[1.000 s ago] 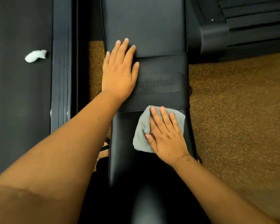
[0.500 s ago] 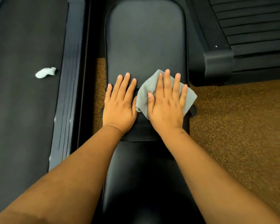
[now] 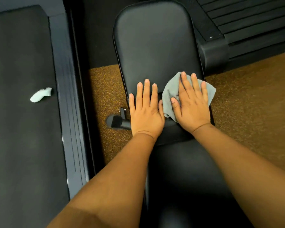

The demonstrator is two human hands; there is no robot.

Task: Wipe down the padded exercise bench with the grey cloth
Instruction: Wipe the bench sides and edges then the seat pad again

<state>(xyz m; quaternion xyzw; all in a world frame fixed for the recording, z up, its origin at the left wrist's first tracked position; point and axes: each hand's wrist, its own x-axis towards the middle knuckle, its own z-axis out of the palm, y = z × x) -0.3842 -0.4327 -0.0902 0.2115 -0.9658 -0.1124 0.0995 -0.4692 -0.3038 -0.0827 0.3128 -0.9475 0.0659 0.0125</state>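
Two hands lay flat on the black padded bench (image 3: 155, 43) when I checked the head view. Its long axis ran straight away from me, the rounded far end pointing toward the top of the picture and the near pad passing down between my forearms. My left hand (image 3: 146, 111) rested palm down with straight, slightly spread fingers at the joint between the two pads, holding nothing. Just beside it, my right hand (image 3: 192, 106) pressed the grey cloth (image 3: 169, 94) flat against the lower right part of the far pad, fingers straight and fanned on top of it; the cloth's right corner hung a little over the bench edge. Below the left side of the bench, a dark foot of the frame (image 3: 116, 122) sat on speckled brown carpet (image 3: 247, 99). Well apart to the left, a pale crumpled wad (image 3: 40, 94) lay on a black mat (image 3: 20, 63).
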